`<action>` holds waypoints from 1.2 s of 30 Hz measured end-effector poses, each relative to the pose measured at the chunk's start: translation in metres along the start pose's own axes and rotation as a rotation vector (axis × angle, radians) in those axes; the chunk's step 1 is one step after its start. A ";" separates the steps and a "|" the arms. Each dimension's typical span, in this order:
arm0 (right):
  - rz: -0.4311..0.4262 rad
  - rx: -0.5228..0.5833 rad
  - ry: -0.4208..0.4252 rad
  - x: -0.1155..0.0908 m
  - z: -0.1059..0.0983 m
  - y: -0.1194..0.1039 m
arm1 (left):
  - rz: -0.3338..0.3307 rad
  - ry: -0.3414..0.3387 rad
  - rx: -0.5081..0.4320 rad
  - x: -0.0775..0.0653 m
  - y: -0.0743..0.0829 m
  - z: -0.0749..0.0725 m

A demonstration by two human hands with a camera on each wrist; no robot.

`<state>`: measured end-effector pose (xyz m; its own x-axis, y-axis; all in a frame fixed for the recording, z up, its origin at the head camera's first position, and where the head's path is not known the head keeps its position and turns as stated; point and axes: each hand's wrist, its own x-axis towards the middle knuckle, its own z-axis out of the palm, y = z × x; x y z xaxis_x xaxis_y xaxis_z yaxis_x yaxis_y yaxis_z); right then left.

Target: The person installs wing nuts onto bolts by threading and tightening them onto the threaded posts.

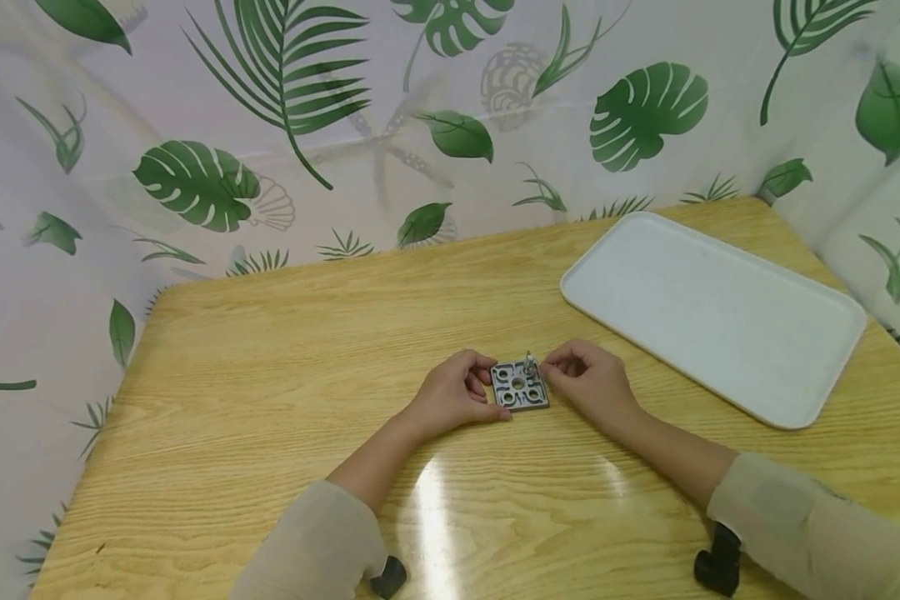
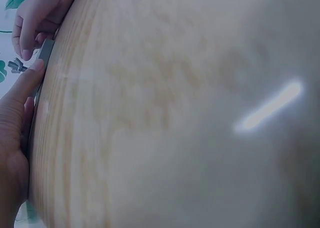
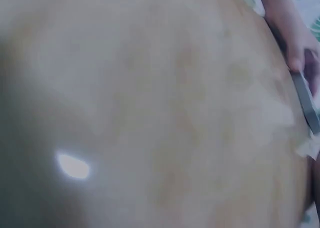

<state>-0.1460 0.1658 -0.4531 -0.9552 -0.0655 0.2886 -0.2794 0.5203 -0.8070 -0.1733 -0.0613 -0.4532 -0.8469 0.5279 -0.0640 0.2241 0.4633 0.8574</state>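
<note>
A square grey metal plate [image 1: 512, 395] with several round holes and curved grooves lies on the wooden table. My left hand [image 1: 453, 392] holds it at its left side, thumb along the near edge and fingers at the far left corner. A small silver winged screw [image 1: 529, 365] stands up from the plate's far right corner. Just right of that screw is my right hand [image 1: 591, 382], with loosely bent fingers and its fingertips close by the plate's edge. In the left wrist view the winged screw [image 2: 17, 65] sticks out beside the left thumb, below the right fingertips.
A white rectangular tray [image 1: 720, 312] lies at the table's back right, beyond my right hand. Behind the wooden table [image 1: 285, 350] hangs a white cloth [image 1: 375, 167] printed with green leaves. Light reflects off the tabletop near my forearms.
</note>
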 end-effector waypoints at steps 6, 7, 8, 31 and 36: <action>0.290 0.088 -0.362 0.028 -0.023 0.007 | -0.019 -0.001 -0.014 0.000 0.000 0.001; 0.303 0.076 -0.425 0.032 -0.027 0.007 | -0.020 -0.004 -0.018 0.001 0.000 0.002; 0.305 0.067 -0.485 0.036 -0.030 0.007 | -0.021 -0.007 -0.022 0.001 0.000 0.002; 0.261 0.170 -0.921 0.090 -0.028 0.014 | -0.035 -0.012 -0.020 0.000 0.003 -0.002; 0.194 0.182 -0.827 0.080 -0.026 0.020 | -0.036 -0.013 -0.028 -0.001 0.004 -0.002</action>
<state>-0.2255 0.1935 -0.4328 -0.7317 -0.6245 -0.2732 -0.0482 0.4472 -0.8931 -0.1728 -0.0613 -0.4482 -0.8479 0.5204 -0.1012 0.1802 0.4624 0.8682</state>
